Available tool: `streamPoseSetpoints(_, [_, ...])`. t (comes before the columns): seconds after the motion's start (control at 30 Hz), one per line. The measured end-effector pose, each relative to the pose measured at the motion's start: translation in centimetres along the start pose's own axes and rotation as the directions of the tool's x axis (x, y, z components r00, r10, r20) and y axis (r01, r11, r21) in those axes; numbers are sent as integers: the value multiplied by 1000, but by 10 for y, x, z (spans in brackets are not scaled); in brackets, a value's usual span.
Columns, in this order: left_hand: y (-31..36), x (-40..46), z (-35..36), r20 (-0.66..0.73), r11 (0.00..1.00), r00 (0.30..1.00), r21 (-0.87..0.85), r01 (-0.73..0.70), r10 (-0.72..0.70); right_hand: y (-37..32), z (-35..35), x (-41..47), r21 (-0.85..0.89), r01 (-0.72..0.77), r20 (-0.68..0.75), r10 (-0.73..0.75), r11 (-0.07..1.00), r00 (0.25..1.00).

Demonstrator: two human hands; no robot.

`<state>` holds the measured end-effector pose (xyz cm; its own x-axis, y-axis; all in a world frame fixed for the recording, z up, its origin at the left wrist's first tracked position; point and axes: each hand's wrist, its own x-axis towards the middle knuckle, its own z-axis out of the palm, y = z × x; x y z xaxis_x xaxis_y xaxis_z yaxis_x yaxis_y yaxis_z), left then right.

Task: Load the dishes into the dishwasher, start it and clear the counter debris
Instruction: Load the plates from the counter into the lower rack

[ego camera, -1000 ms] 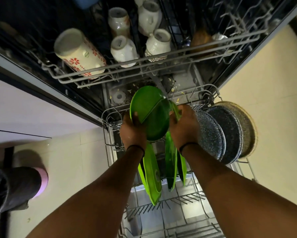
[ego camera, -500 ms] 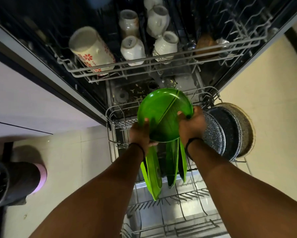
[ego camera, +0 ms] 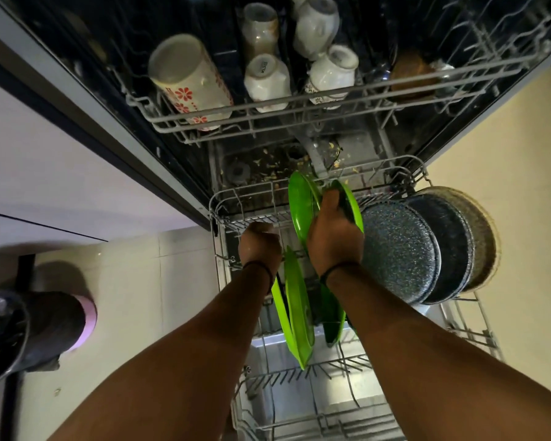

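Right hand [ego camera: 334,232] curls its fingers over the top rim of a green plate [ego camera: 347,202], thumb side hidden, w/ the plate on edge at the back of the lower rack [ego camera: 223,202], just beside the dark speckled pans [ego camera: 401,253]. A second green plate [ego camera: 301,208] stands on edge right next to it on the left; can't tell if the hand touches that one too. Left hand [ego camera: 260,243] is balled up loosely over the rack's left side, fingers curled, nothing visible in it (whether it touches the wire I can't tell).

More green plates [ego camera: 295,313] are already slotted upright further fwd in the same rack, partly under the wrists. Upper rack [ego camera: 299,113] holds the flowered mug [ego camera: 188,84] and white cups [ego camera: 268,81], mouths down.

Handling, my guess: plate looks like thin plastic/melamine, so light, stiff, not prone to shatter, prob slick if wet. Best hold is the rim at the top, as now, so the bottom edge can drop between tines; a one-hand pinch should be enough. Watch it doesn't lean onto the pans or knock its neighbour out of its slot.

Food bits lie on the tub floor [ego camera: 268,167] behind the rack.
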<state>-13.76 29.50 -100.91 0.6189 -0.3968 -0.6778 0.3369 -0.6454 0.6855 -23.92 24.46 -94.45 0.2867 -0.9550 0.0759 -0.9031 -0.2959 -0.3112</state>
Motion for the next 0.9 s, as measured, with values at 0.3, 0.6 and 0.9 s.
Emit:
streamPoseSetpoints(0.3, [12, -17, -12, 127, 995, 992, -98, 22, -10, -12, 25, -7, -65, 79, 184, -66, 995, 981])
streamPoseSetpoints(0.6, [37, -11, -19, 182, 959, 983, -275, 63, -12, -21, 46, -21, 159, 220, 289, -259, 962, 922])
streamPoseSetpoints(0.9, [46, 4, -27, 31, 957, 999, -291, 22, -13, -19, 41, -19, 264, 278, 292, -352, 924, 890])
